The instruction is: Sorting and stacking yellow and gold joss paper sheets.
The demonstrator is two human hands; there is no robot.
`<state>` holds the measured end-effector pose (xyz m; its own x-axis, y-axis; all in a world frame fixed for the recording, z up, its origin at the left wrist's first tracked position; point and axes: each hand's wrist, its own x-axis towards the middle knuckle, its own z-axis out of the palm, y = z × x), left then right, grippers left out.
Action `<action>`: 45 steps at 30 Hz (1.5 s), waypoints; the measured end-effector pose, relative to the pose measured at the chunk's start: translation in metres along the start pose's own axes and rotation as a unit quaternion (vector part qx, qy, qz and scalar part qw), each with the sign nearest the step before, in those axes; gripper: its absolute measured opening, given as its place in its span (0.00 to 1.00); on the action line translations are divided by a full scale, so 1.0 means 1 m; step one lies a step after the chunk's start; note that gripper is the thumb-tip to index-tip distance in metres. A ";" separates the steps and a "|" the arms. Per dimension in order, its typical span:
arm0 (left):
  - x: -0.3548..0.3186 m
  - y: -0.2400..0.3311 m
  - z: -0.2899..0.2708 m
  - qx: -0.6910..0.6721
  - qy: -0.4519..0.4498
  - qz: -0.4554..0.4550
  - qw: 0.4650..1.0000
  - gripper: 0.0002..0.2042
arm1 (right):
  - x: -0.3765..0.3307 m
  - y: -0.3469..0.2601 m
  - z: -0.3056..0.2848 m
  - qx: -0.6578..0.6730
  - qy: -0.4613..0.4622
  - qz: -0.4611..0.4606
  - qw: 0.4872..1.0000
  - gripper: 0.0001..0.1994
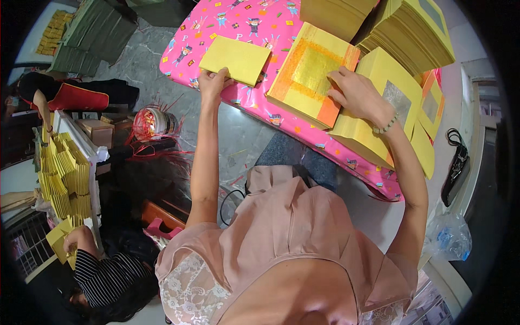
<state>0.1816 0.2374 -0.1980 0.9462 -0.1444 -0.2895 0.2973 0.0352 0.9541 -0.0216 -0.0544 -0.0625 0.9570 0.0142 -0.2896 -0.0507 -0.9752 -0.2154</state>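
Observation:
My left hand (213, 85) pinches the near edge of a folded yellow paper packet (236, 58), thumb on top, at the near left edge of the table. My right hand (362, 96) reaches over a stack of yellow joss paper (314, 66) whose top sheet bears orange bands and a gold square. Its fingers are bent and apart, fingertips touching the top sheet near the gold square's right edge. A bead bracelet circles that wrist. Beside this stack, under my right forearm, lies another yellow stack (374, 73) with a silver square.
A pink patterned cloth covers the table (244, 24). Taller paper stacks (409, 35) stand at its far right. To the left, co-workers handle yellow paper bundles (67, 173); a white bucket (157, 122) with red strips stands on the grey floor. A plastic bag (450, 236) lies right.

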 end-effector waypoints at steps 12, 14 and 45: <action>0.006 -0.009 0.005 0.025 0.021 0.094 0.995 0.28 | -0.001 0.003 0.006 0.017 0.081 -0.036 0.996 0.13; -0.003 -0.005 0.018 0.064 0.042 0.111 0.991 0.31 | -0.003 0.007 0.008 0.018 0.083 -0.034 0.996 0.13; -0.012 -0.032 0.019 0.591 -0.003 0.354 0.725 0.34 | -0.003 -0.028 0.012 -0.024 -0.109 -0.055 0.992 0.21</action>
<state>0.1580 0.2191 -0.2238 0.8070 -0.5077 0.3018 -0.5824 -0.7688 0.2642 -0.0271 -0.0242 -0.0670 0.8718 0.1624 -0.4622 0.0685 -0.9746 -0.2133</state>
